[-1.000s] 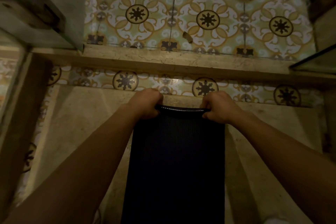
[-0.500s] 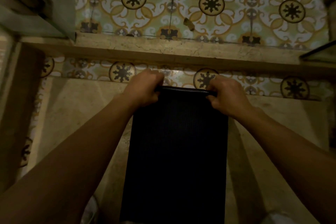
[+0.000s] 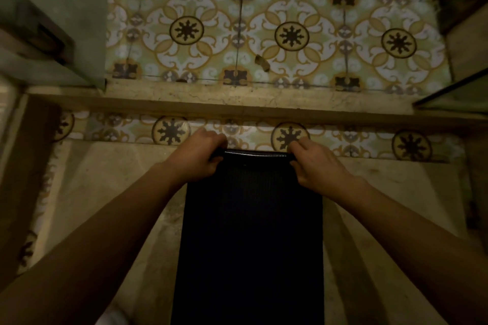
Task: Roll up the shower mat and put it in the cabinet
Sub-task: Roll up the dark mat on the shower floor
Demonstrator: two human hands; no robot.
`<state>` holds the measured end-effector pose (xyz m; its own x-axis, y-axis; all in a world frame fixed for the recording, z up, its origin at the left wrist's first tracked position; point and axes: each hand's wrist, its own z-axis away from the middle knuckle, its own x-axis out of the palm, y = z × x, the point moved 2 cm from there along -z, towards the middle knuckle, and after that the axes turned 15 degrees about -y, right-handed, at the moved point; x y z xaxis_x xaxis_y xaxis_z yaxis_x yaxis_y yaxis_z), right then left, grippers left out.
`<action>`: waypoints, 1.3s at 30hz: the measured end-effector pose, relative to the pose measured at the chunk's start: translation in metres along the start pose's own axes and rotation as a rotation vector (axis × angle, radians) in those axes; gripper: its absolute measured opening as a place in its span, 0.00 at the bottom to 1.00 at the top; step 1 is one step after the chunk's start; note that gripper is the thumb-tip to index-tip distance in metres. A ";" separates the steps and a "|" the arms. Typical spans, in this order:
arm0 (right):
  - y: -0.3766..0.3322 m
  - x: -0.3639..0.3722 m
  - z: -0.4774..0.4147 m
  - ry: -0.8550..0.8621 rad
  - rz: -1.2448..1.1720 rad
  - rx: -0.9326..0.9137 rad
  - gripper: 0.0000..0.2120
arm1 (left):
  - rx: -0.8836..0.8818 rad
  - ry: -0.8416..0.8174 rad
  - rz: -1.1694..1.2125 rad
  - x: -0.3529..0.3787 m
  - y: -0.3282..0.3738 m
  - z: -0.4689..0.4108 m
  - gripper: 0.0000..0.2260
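A dark, finely ribbed shower mat [image 3: 250,232] lies lengthwise on the beige stone floor, running from the bottom edge of the view up to the middle. Its far end is curled into a thin roll [image 3: 254,153]. My left hand [image 3: 196,157] grips the left end of that roll, fingers curled over it. My right hand [image 3: 315,163] grips the right end the same way. No cabinet can be made out for certain in this view.
A raised stone threshold [image 3: 237,103] crosses the view beyond the mat, with patterned tile floor [image 3: 264,34] past it. A glass door with a metal hinge [image 3: 52,34] stands at upper left, a glass panel edge [image 3: 454,97] at right. A small scrap [image 3: 262,63] lies on the tiles.
Both hands stayed on the mat's curled far end; the fingers have shifted over the roll, and the view has moved slightly.
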<state>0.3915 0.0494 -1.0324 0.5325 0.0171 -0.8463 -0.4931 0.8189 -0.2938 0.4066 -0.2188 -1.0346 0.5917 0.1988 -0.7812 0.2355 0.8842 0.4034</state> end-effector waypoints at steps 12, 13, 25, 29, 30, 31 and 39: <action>-0.010 -0.001 0.019 0.048 -0.029 -0.106 0.11 | 0.086 0.088 -0.150 0.018 0.016 0.025 0.12; -0.010 -0.002 0.021 0.039 -0.042 -0.107 0.12 | 0.097 0.076 -0.137 0.019 0.013 0.026 0.12; -0.022 0.005 0.028 0.034 0.040 -0.079 0.09 | 0.098 0.086 -0.234 0.018 0.026 0.026 0.15; -0.014 0.003 0.030 -0.013 0.028 -0.106 0.08 | 0.108 0.042 -0.139 0.019 0.023 0.030 0.11; -0.013 0.003 0.030 -0.016 0.012 -0.111 0.09 | 0.103 0.030 -0.120 0.018 0.023 0.030 0.10; -0.013 0.002 0.029 -0.022 -0.005 -0.110 0.09 | 0.097 0.008 -0.117 0.017 0.023 0.029 0.09; -0.005 -0.014 0.006 -0.122 -0.042 0.074 0.10 | -0.059 -0.103 -0.156 -0.010 0.032 0.009 0.07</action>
<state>0.3909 0.0485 -1.0158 0.6338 0.0479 -0.7720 -0.4187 0.8605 -0.2904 0.4153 -0.1965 -1.0100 0.6278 0.0156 -0.7783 0.2866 0.9249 0.2498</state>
